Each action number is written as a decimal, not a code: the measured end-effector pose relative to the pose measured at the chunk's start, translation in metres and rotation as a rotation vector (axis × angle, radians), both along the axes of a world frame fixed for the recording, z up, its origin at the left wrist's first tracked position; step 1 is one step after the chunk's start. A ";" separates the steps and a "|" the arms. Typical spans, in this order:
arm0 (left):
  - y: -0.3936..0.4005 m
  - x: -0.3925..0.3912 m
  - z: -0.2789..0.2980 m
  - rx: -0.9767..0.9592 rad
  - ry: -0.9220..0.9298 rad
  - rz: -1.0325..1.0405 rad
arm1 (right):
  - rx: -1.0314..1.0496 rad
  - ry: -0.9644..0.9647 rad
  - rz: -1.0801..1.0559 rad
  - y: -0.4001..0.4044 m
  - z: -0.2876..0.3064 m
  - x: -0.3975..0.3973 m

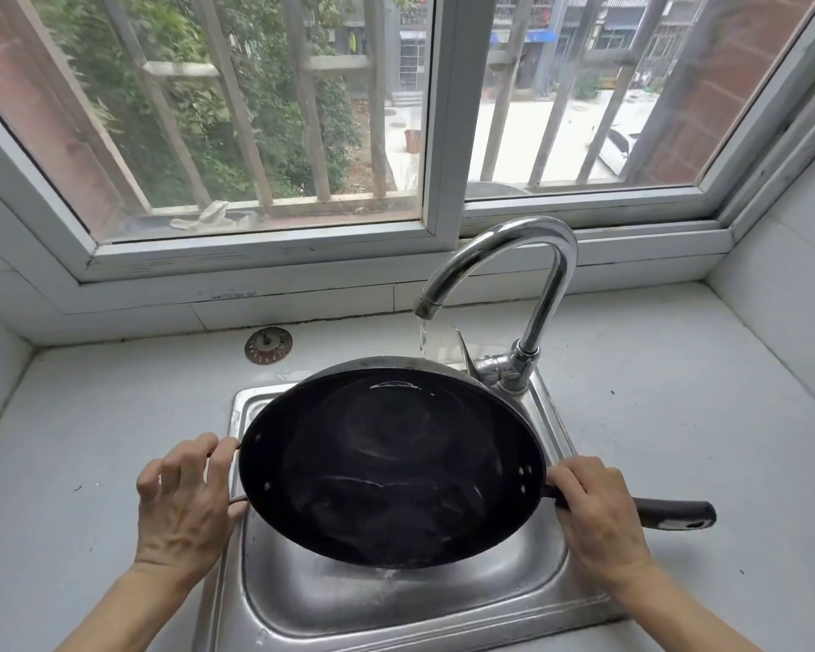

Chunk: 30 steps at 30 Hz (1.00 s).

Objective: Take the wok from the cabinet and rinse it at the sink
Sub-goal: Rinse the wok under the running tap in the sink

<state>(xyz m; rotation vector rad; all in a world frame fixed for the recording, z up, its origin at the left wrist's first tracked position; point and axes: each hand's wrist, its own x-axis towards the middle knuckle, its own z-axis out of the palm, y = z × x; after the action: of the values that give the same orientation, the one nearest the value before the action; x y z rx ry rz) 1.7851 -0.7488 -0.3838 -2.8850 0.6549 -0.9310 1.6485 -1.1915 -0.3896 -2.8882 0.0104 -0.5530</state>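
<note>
Both forearms bare to the frame edge, left hand [184,501] and right hand [594,515] ungloved

The left hand [187,501] grips the small wire loop handle [236,472] with curled fingers [217,451], and just beyond those fingertips the black wok [391,468] hangs tilted over the steel sink [396,600]. The right hand [594,515] wraps the long dark handle [673,512], whose far end sticks out past the knuckles toward the counter [678,416]. Well beyond both sets of fingers, the curved faucet [528,275] pours a thin stream of water [422,336] behind the wok's far rim, with a drain strainer [268,345] lying on the counter further left.
</note>
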 end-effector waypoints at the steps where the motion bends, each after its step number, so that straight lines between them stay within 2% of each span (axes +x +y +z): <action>1: -0.001 0.001 0.000 -0.007 -0.002 0.007 | -0.003 0.000 -0.003 0.000 -0.001 -0.001; 11: -0.007 0.015 0.005 -0.030 -0.059 0.000 | -0.006 -0.064 -0.015 -0.003 -0.006 0.015; 23: 0.009 0.013 0.014 -0.065 -0.098 0.119 | 0.019 -0.119 0.046 0.011 -0.005 0.054; 26: 0.009 0.014 0.012 -0.078 -0.062 0.187 | 0.023 -0.138 0.053 0.010 -0.006 0.060; 30: 0.007 0.013 0.006 -0.084 -0.093 0.177 | 0.021 -0.153 0.057 0.007 -0.007 0.067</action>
<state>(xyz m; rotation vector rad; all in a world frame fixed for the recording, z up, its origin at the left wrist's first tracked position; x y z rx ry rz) 1.7976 -0.7413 -0.3780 -2.8905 0.3541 -1.0835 1.7152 -1.1846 -0.3963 -2.8084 -0.0880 -0.7566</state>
